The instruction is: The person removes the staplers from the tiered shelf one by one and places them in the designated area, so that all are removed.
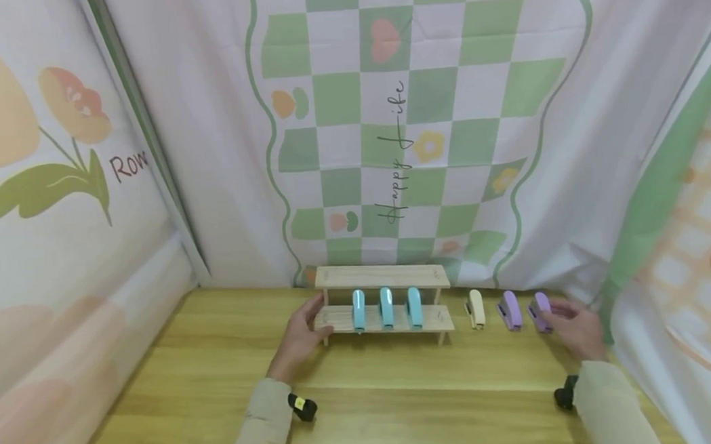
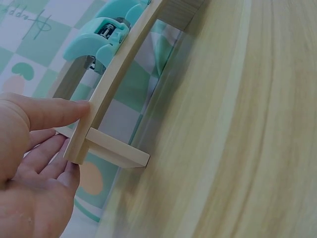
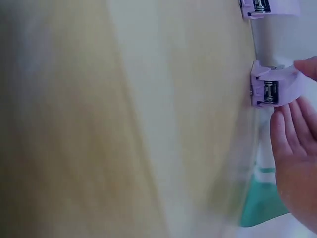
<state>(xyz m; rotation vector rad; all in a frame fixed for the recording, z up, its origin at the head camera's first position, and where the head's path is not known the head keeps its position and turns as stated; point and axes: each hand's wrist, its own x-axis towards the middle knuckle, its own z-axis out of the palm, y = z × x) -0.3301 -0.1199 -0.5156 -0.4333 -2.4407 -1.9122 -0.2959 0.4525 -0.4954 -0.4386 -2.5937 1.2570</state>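
Low in the centre of the head view, the person's left hand (image 1: 300, 335) grips the left end of a two-tier wooden rack (image 1: 371, 276); three turquoise staplers (image 1: 386, 307) stand in a row on its lower board; over at the lower right, the right hand (image 1: 577, 328) pinches the rightmost purple stapler (image 1: 541, 311), though I cannot tell if it is lifted; just left sits another purple stapler (image 1: 510, 310), then a cream stapler (image 1: 475, 309), both on the wooden table (image 1: 416, 415).
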